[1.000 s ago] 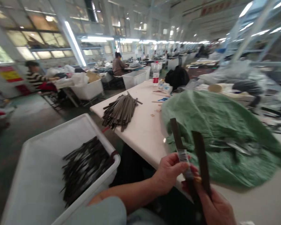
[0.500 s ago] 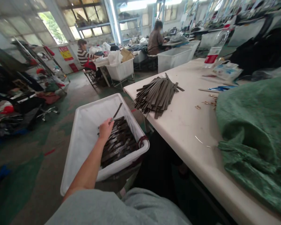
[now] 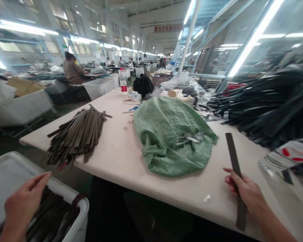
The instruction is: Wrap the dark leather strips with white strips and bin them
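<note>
My right hand (image 3: 244, 190) grips a flat dark strip (image 3: 232, 153) over the right part of the table, with the strip's ends sticking out above and below the fingers. At the lower left, my left hand (image 3: 26, 201) is over a white plastic bin (image 3: 83, 210). Its fingers are pressed together, and no strip shows in them. Many dark strips (image 3: 49, 215) lie inside the bin, partly hidden by that hand. A fanned pile of grey-brown strips (image 3: 78, 131) lies on the left of the table (image 3: 118, 151).
Mid-table sits a green woven sack (image 3: 176, 141). Behind it are a plastic bottle (image 3: 123, 82) and a black bag (image 3: 143, 85). Small metal rings (image 3: 125, 128) lie left of the sack. Long black strips (image 3: 272, 104) are heaped at right. A person (image 3: 72, 69) sits farther back.
The view has swung right, bringing my right hand with a strip into sight. The strip that stuck out of my left hand is no longer visible there.
</note>
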Demonstrator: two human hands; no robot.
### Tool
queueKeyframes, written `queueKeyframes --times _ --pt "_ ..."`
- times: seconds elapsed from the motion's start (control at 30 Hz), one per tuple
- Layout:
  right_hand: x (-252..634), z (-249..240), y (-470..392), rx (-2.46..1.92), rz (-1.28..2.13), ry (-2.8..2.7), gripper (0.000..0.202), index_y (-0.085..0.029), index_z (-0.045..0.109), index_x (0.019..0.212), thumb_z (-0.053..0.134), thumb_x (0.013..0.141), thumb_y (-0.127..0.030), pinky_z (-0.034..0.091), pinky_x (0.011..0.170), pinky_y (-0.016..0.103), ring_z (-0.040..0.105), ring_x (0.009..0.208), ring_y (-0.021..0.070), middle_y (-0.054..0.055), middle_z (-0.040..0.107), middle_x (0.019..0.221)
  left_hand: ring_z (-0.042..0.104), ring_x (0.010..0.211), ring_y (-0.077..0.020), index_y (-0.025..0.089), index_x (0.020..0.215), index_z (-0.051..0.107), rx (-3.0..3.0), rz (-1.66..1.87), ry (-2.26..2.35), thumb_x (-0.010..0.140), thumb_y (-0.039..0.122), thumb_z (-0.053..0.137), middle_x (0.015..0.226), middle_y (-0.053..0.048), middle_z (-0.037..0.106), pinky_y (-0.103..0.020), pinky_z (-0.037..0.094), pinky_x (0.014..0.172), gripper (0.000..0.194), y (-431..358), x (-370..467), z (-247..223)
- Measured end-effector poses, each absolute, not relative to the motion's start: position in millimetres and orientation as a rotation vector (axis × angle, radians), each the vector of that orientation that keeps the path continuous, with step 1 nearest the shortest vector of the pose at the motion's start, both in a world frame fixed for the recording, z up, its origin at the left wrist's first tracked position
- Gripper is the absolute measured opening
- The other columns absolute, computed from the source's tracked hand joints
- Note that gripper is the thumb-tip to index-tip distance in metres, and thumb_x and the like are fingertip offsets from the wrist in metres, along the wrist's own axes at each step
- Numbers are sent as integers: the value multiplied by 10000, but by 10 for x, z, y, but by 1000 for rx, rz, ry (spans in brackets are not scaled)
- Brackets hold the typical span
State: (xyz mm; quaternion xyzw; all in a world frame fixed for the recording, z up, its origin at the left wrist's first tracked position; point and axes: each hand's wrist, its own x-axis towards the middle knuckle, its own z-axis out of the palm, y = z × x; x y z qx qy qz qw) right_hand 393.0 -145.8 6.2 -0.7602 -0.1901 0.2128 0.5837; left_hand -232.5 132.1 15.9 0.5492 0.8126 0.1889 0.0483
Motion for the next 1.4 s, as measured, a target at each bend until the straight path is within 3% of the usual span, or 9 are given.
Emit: queueKeyframes --times 0.07,0.17,0.27,0.43,0.63,0.8,1.0,1.3,1.4 --pt "3904 -40 -1470 -1732 469 -440 495 -186 650 994 711 689 -571 367 353 217 462 446 111 -4 571 623 642 949 -194 414 894 662 1733 862 2194 807 609 451 928 266 693 -344 504 836 300 1367 -1715 424" --pt "3844 -129 -1515 -1694 423 -513 462 -177 630 1040 660 761 -545 396 377 222 481 463 118 -2 575 641 653 937 -218 287 794 714 1841 1075 1550 771 566 552 888 100 739 -367 482 912 324 1378 -656 689" --pt "3811 -140 -1560 -1705 403 -579 429 -168 624 1054 613 815 -524 417 396 232 500 472 125 2 582 649 670 880 -223 203 837 732 1976 929 988 806 525 571 874 -26 746 -337 500 855 361 1347 450 751" --pt "3796 -114 -1567 -1669 387 -604 394 -157 615 1070 563 862 -487 435 424 232 507 480 121 -2 584 653 665 783 -167 188 999 709 2409 624 461 913 364 496 888 -29 736 -262 511 727 289 1214 2162 579" --pt "3793 -118 -1574 -1693 380 -638 375 -155 609 1080 510 896 -466 411 423 235 515 475 124 -5 595 648 598 1018 -224 146 1001 693 2819 512 301 847 148 578 1096 -125 674 -350 445 915 192 1197 3421 220" --pt "3803 -136 -1588 -1701 394 -663 363 -157 589 1103 479 920 -451 394 421 229 506 478 118 -13 587 661 617 913 -268 94 751 696 2937 498 298 880 153 516 866 -183 687 -408 448 853 229 1237 3672 145" --pt "3809 -134 -1588 -1610 430 -618 368 -161 613 1075 522 896 -469 415 432 229 513 483 118 -4 601 664 608 1031 -178 181 1065 675 2913 666 170 966 275 418 1108 -87 690 -316 423 947 291 1141 3282 363" --pt "3830 112 -1527 -1490 458 -534 372 -149 648 964 630 795 -480 210 358 209 315 394 59 -60 439 576 592 1106 -164 301 994 701 2955 745 -72 934 288 525 1064 0 721 -395 271 1077 186 1074 2343 517" --pt "3805 301 -1278 -1526 527 -673 395 -139 695 1019 681 755 -433 223 378 211 318 413 62 -57 459 569 574 1131 -161 301 1014 691 3015 681 -170 945 280 501 1067 6 718 -395 230 1102 202 1073 2242 620"
